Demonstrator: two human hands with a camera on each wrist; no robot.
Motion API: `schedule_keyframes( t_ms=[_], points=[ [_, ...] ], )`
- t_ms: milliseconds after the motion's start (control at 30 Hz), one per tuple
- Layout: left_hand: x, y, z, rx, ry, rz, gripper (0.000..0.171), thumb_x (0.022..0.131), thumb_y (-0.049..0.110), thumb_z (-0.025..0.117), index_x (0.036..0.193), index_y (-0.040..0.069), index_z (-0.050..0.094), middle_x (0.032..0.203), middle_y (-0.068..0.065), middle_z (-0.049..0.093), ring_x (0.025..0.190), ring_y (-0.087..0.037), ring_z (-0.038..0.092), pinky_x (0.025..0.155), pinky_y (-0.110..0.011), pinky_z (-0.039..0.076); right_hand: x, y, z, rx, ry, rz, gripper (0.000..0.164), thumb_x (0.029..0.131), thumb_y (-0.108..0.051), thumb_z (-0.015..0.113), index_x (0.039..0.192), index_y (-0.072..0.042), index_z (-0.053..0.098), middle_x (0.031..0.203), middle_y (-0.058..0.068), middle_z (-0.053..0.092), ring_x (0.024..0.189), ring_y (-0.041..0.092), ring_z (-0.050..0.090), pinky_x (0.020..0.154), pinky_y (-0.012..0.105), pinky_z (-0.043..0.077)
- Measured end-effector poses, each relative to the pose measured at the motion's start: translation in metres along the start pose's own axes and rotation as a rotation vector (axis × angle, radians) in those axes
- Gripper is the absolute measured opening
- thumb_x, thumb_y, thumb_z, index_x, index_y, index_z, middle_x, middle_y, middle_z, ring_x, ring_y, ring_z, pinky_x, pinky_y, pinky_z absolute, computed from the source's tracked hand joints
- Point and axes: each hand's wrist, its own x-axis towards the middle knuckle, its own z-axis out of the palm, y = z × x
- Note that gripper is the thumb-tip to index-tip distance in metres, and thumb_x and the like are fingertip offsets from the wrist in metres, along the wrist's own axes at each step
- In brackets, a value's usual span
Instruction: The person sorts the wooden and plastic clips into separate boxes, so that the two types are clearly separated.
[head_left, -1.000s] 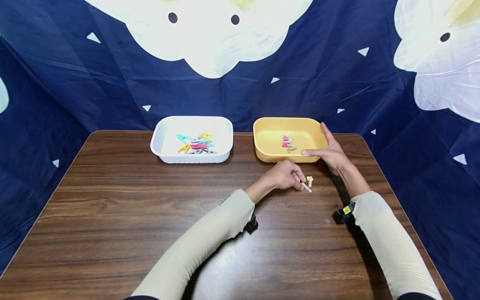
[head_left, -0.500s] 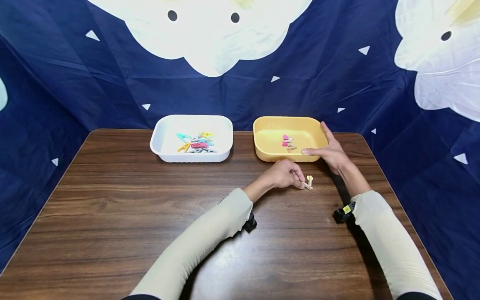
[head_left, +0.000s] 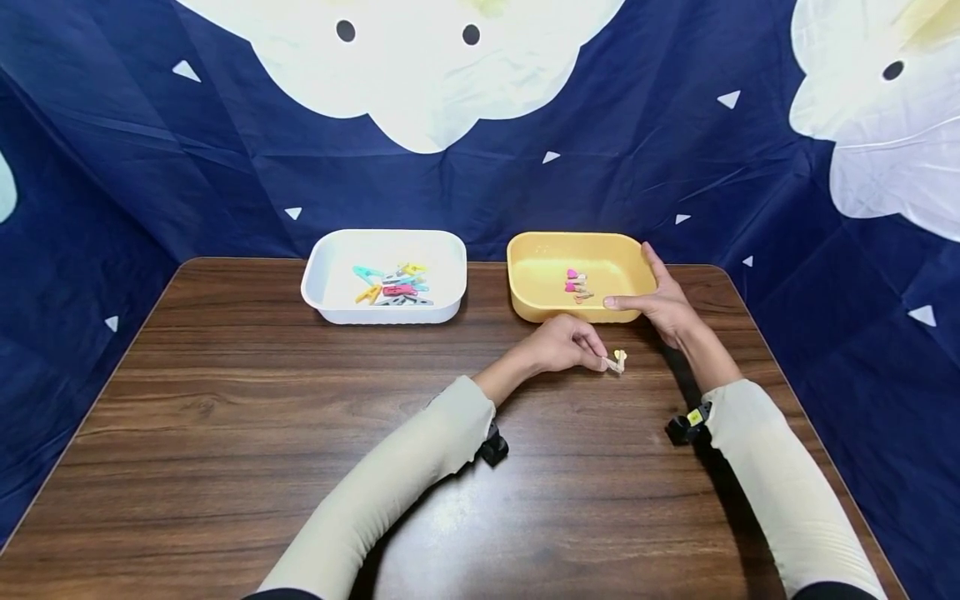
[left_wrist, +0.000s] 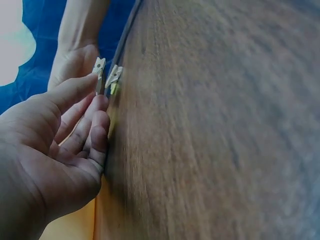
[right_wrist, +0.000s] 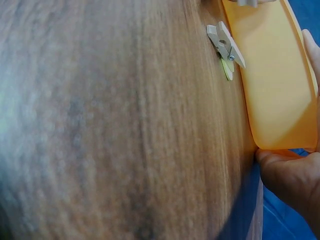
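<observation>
My left hand (head_left: 566,343) pinches a small wooden clothespin (left_wrist: 100,67) between thumb and fingertips, in front of the yellow bin (head_left: 542,312). A second wooden clothespin with a yellow decoration (right_wrist: 225,45) lies on the table just beyond those fingertips. At the bin's right end, my right hand (head_left: 663,307) holds the corner, its thumb along the front and its fingers reaching round the side. Inside this bin lie several small wooden clothespins with pink and orange decorations (head_left: 573,287).
To the left stands a white bin (head_left: 322,304) with several coloured plastic clothespins (head_left: 397,290). Both bins are near the back edge of the brown wooden table (head_left: 225,400). Behind it hangs a dark blue cloth (head_left: 480,200) with white shapes.
My left hand has shifted slightly back and up with the clothespin in its fingers, which now overlaps the second clothespin in the head view. My right hand stays on the yellow bin.
</observation>
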Motion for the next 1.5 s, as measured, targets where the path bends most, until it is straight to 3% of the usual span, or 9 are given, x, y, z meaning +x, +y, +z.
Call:
schedule_keyframes(
  t_ms=[233,633,900,1133,1233,1333,1400,1500],
  points=[
    [-0.006,0.003,-0.003,-0.098,0.019,-0.017,0.016,0.094,0.005,0.089,0.107,-0.003,0.085,0.086,0.004,0.078,0.076,-0.006,0.069,0.069,-0.019,0.056,0.000,0.001,0.000,0.010,-0.007,0.004,0.138,0.092,0.005,0.087,0.183,-0.034,-0.009,0.193,-0.002,-0.004,0.174,0.024,0.025,0.140,0.035,0.031],
    [-0.011,0.022,-0.019,-0.186,0.067,0.002,0.017,0.099,0.009,0.086,0.113,-0.001,0.083,0.081,0.005,0.072,0.078,-0.012,0.066,0.074,-0.030,0.058,0.001,0.002,-0.001,-0.006,0.001,0.005,0.138,0.092,0.003,0.088,0.183,-0.035,-0.009,0.193,-0.003,-0.004,0.174,0.024,0.026,0.141,0.037,0.029],
    [-0.009,0.032,-0.026,-0.282,0.135,0.026,0.016,0.100,0.003,0.083,0.114,-0.004,0.081,0.097,-0.024,0.079,0.077,-0.017,0.071,0.080,-0.037,0.066,0.000,0.001,-0.001,-0.013,0.001,0.010,0.137,0.092,0.002,0.088,0.183,-0.035,-0.007,0.193,-0.004,-0.004,0.173,0.024,0.026,0.139,0.036,0.032],
    [-0.006,0.042,-0.030,-0.344,0.198,0.061,0.014,0.101,0.000,0.080,0.112,-0.008,0.080,0.087,-0.009,0.076,0.074,-0.014,0.071,0.075,-0.029,0.064,0.001,0.001,-0.002,-0.028,-0.005,-0.004,0.132,0.096,0.004,0.084,0.183,-0.035,-0.007,0.192,-0.010,-0.009,0.175,0.021,0.017,0.134,0.025,0.037],
    [-0.003,0.044,-0.032,-0.374,0.237,0.066,0.015,0.101,0.000,0.080,0.113,-0.009,0.080,0.088,-0.009,0.076,0.074,-0.014,0.071,0.072,-0.025,0.064,0.000,0.001,-0.002,-0.028,-0.005,-0.003,0.134,0.095,0.005,0.085,0.183,-0.035,-0.007,0.192,-0.012,-0.009,0.176,0.019,0.014,0.138,0.029,0.033],
    [0.002,0.046,-0.034,-0.388,0.275,0.067,0.015,0.101,0.000,0.080,0.113,-0.009,0.080,0.087,-0.004,0.076,0.079,-0.028,0.074,0.072,-0.024,0.064,0.000,0.001,-0.002,-0.031,-0.005,0.005,0.137,0.093,0.002,0.088,0.183,-0.036,-0.008,0.192,-0.011,-0.009,0.175,0.019,0.016,0.141,0.035,0.028],
    [0.005,0.046,-0.035,-0.388,0.299,0.068,0.016,0.101,0.001,0.081,0.114,-0.009,0.080,0.087,-0.003,0.077,0.080,-0.030,0.075,0.072,-0.024,0.065,0.000,0.001,-0.001,-0.035,-0.007,0.011,0.139,0.092,-0.001,0.090,0.183,-0.036,-0.009,0.192,-0.010,-0.009,0.175,0.021,0.020,0.141,0.037,0.028],
    [0.009,0.048,-0.038,-0.380,0.328,0.071,0.016,0.101,0.003,0.082,0.112,-0.008,0.081,0.090,-0.011,0.080,0.080,-0.028,0.075,0.073,-0.024,0.065,0.001,0.000,-0.001,-0.032,-0.008,0.016,0.140,0.092,-0.001,0.090,0.183,-0.036,-0.010,0.193,-0.007,-0.007,0.174,0.021,0.023,0.140,0.035,0.030]
  ],
)
